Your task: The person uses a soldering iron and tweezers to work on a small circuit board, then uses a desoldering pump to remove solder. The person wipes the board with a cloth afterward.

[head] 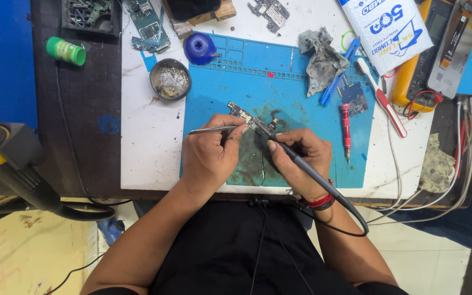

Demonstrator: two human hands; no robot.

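Your right hand (300,155) hides the tip of the thin grey soldering iron (323,186), so you cannot tell whether it touches the small green circuit board (249,121). Your left hand (214,155) covers the front of the slim metal tweezers (211,130). The white plastic packet (391,30) is cut off by the top edge.

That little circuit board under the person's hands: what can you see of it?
The circuit board is small, narrow and irregular, dark with pale metal parts. It lies flat and slanted on the stained blue work mat. The left hand brings tweezers to it, and the right hand sets a soldering iron tip against its lower end.
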